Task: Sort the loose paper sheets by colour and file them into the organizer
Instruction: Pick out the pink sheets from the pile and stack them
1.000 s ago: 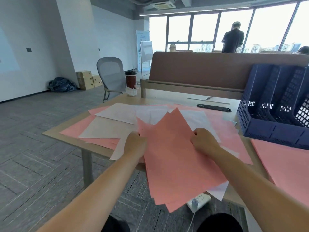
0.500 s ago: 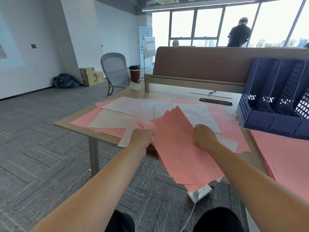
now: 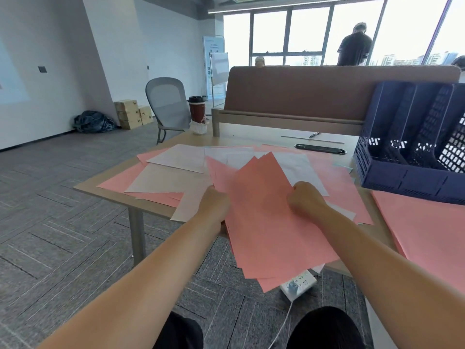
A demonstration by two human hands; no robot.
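A fanned stack of pink sheets (image 3: pixel 264 217) hangs over the table's near edge, held by both hands. My left hand (image 3: pixel 214 205) grips its left edge and my right hand (image 3: pixel 305 200) grips its right edge. Beneath and behind it, loose white sheets (image 3: pixel 176 177) and more pink sheets (image 3: pixel 118 181) lie scattered on the wooden table (image 3: pixel 251 139). The dark blue slotted organizer (image 3: pixel 412 147) stands at the right rear of the table. Another pink pile (image 3: pixel 427 230) lies in front of it at the right.
A brown divider panel (image 3: pixel 339 91) runs along the table's back. A coffee cup (image 3: pixel 196 109) stands at the far left corner, with a grey chair (image 3: pixel 167 104) behind it. A black cable slot (image 3: pixel 320 148) and a pen (image 3: pixel 314 134) lie near the divider. A power strip (image 3: pixel 298 283) sits on the floor.
Both hands kept hold of the pink stack, and the sheets look more gathered than a second ago. The view has shifted slightly; the scattered sheets have not moved.
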